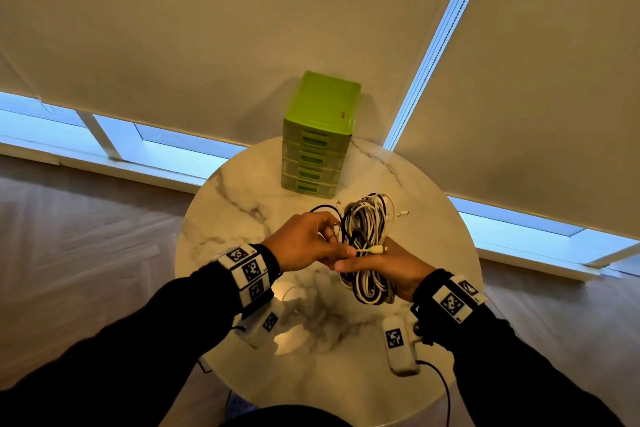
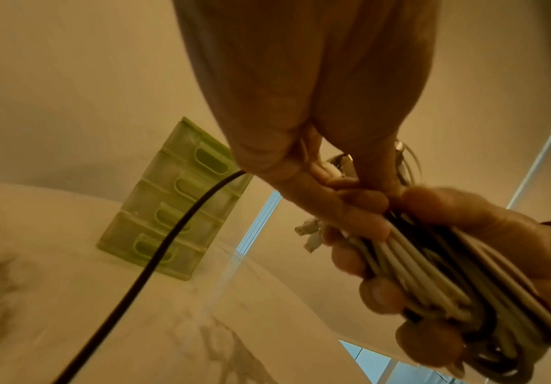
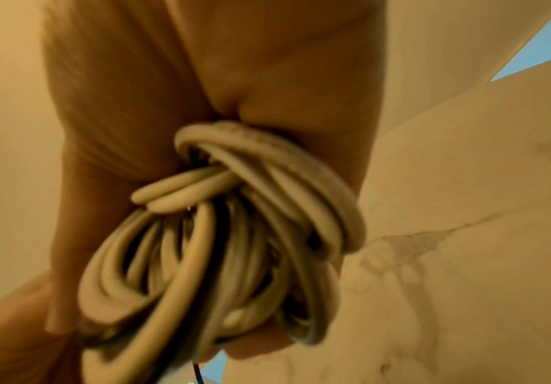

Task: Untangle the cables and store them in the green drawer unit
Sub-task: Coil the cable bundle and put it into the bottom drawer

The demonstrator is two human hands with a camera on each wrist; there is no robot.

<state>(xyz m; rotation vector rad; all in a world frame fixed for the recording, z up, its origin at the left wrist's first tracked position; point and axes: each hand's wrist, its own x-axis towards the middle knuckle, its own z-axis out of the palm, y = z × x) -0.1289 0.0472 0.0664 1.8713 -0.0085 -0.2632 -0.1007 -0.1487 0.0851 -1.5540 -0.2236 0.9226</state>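
Note:
A tangled bundle of white, grey and black cables [image 1: 367, 229] is held up over the round marble table [image 1: 242, 218]. My right hand [image 1: 391, 267] grips the bundle [image 3: 218, 246] round its middle, and its fingers [image 2: 379, 293] curl over the strands [image 2: 431, 272]. My left hand [image 1: 304, 243] pinches at the bundle's left side, beside a white connector [image 1: 375, 249]. A black cable [image 2: 168, 233] runs out from under the left fingers [image 2: 267, 156] and loops away. The green drawer unit [image 1: 322, 135] stands at the table's far edge with all drawers [image 2: 175, 207] closed.
Window blinds [image 1: 207, 45] hang close behind the drawer unit. Wooden floor [image 1: 86, 236] surrounds the small table. Bare marble [image 3: 464, 233] lies under and left of my hands.

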